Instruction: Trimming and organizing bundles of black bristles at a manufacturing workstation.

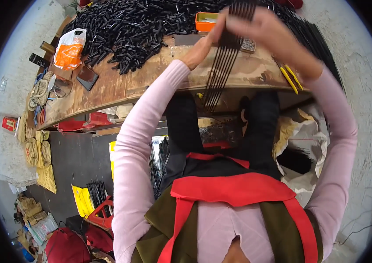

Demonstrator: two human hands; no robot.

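Note:
A row of thin black rods (220, 72) slants down from between my hands past the front edge of the wooden workbench (151, 83). My left hand (208, 41) is closed on the rods from their left side, its fingertips partly hidden behind them. Across the upper part of the row lies my right hand (267, 30), smeared by motion, so its grip cannot be made out. Just behind the rods is an orange rectangular tin (204, 26). A small clear box of tiny metal parts (248, 45) sits under my right hand.
Short black tubes (129, 33) are heaped along the back of the bench. Yellow-handled pliers (290, 79) lie at right, long black rods (322, 48) behind them. A plastic bag (70, 49), phone (87, 77) and clear mug (60, 86) stand left. A paper sack (302, 151) is beside my leg.

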